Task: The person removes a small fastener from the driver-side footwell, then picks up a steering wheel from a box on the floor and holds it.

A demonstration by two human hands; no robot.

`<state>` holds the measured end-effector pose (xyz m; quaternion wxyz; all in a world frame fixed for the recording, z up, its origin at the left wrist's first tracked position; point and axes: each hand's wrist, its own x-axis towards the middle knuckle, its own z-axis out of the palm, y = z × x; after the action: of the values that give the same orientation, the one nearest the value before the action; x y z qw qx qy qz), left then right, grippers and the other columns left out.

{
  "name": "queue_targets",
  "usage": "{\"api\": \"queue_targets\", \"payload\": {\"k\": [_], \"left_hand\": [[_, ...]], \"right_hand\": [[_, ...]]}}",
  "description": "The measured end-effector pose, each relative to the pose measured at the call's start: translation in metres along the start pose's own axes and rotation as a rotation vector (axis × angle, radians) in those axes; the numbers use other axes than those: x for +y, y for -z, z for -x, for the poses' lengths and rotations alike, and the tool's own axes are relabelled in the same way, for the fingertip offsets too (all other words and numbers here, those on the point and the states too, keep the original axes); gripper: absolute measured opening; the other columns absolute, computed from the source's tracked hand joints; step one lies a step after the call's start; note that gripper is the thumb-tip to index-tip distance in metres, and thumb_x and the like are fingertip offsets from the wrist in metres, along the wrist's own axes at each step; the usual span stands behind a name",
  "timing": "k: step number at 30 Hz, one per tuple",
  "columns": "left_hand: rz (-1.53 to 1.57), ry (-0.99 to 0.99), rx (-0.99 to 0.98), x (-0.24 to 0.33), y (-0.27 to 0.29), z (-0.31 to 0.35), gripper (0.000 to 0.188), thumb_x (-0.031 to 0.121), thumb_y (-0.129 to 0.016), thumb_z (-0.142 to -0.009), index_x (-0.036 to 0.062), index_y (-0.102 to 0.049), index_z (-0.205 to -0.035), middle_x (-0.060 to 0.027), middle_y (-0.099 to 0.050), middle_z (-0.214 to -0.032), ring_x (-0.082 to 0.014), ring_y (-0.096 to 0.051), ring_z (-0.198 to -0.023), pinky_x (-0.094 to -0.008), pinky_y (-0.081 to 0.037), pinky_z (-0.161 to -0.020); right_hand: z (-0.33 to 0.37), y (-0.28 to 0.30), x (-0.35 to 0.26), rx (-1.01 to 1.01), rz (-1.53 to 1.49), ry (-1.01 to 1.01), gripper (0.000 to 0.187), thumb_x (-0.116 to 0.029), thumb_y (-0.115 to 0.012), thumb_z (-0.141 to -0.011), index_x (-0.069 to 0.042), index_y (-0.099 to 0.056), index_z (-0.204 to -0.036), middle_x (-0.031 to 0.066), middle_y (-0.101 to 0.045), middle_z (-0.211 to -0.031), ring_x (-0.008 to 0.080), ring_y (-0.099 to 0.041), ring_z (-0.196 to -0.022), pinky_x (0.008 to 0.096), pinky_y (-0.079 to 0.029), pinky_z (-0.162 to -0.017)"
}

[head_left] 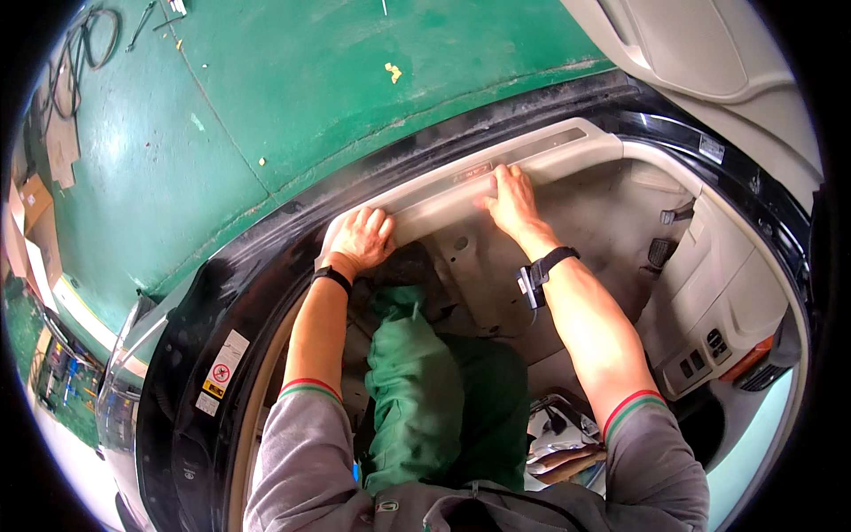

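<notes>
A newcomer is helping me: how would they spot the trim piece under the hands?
Start at the green floor, then the curved black sill bordering it. Just inside lies a long beige trim strip, touched by the left hand and right hand. Unlike the black sill, it carries a grey inset plate.

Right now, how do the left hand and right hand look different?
The left hand is near the beige trim's left end; the right hand is nearer its middle. The left hand's wrist has a narrow black band; the right hand's has a strap carrying a boxy gadget. Both are bare and touch the trim.
</notes>
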<state>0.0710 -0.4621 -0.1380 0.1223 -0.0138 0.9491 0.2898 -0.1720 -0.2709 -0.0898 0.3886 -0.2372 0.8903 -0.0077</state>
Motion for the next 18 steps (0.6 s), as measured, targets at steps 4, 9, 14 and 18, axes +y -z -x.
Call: {"api": "queue_targets", "payload": {"k": [4, 9, 14, 18], "left_hand": [[0.067, 0.244, -0.039, 0.017, 0.012, -0.001, 0.029, 0.022, -0.065, -0.079, 0.0040, -0.059, -0.101, -0.0148, -0.057, -0.100, -0.0340, -0.057, -0.097, -0.0432, -0.048, -0.087], [0.217, 0.739, 0.328, 0.034, 0.098, 0.053, 0.011, 0.010, -0.062, -0.086, 0.0016, -0.056, -0.091, -0.0199, -0.059, -0.088, -0.0399, -0.057, -0.087, -0.0483, -0.048, -0.077], [0.053, 1.002, 0.380, 0.081, 0.223, 0.153, 0.009, 0.006, -0.061, -0.087, 0.0002, -0.055, -0.091, -0.0187, -0.056, -0.090, -0.0381, -0.055, -0.085, -0.0466, -0.045, -0.076], [-0.083, 1.183, 0.378, 0.142, 0.276, 0.226, 0.010, 0.001, -0.060, -0.087, -0.0013, -0.054, -0.094, -0.0175, -0.054, -0.089, -0.0367, -0.056, -0.085, -0.0445, -0.046, -0.074]], "right_hand": [[-0.004, 0.002, -0.002, -0.009, -0.005, 0.052, 0.050, -0.024, -0.088, -0.069, -0.001, -0.054, -0.099, 0.0209, -0.056, -0.110, 0.0374, -0.053, -0.110, 0.0464, -0.045, -0.096], [-0.005, -0.002, 0.003, -0.012, -0.008, 0.039, 0.050, -0.026, -0.089, -0.067, -0.001, -0.057, -0.097, 0.0187, -0.058, -0.104, 0.0369, -0.055, -0.106, 0.0459, -0.045, -0.092], [-0.006, -0.002, 0.006, 0.001, -0.014, 0.073, 0.051, -0.027, -0.089, -0.066, -0.001, -0.058, -0.097, 0.0179, -0.059, -0.103, 0.0368, -0.056, -0.105, 0.0457, -0.046, -0.092], [-0.014, 0.004, 0.005, -0.087, -0.015, 0.032, 0.039, -0.029, -0.079, -0.079, 0.000, -0.061, -0.099, 0.0190, -0.065, -0.101, 0.0357, -0.061, -0.102, 0.0442, -0.048, -0.089]]}}
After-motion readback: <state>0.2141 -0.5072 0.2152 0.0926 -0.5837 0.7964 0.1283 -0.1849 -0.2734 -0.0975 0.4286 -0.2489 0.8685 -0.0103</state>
